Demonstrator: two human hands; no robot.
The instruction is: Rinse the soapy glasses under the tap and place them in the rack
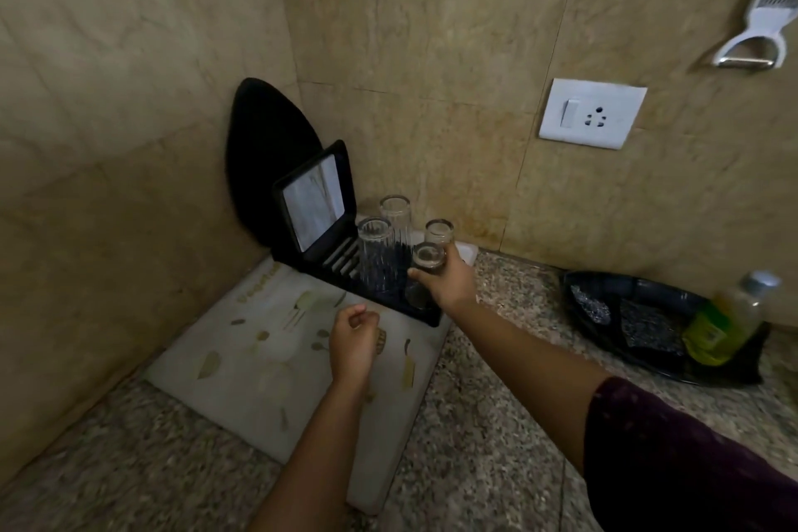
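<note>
Right hand (444,279) grips a small glass (427,257), turned mouth-down, at the front right corner of the black drying rack (341,260). Left hand (354,337) hovers over the cutting board (259,359), fingers curled in, holding nothing.

Risks: the wet glass could slip from the grip. It could knock the ribbed tall glass (375,248) just beside it, or sit half off the rack edge and tip. A second tall glass (395,212) and a short glass (439,231) crowd the back.

Speckled granite countertop (496,423), beige tiled corner, wall socket (591,113). To the right, a black tray (574,285) with a dish soap bottle (725,324).
</note>
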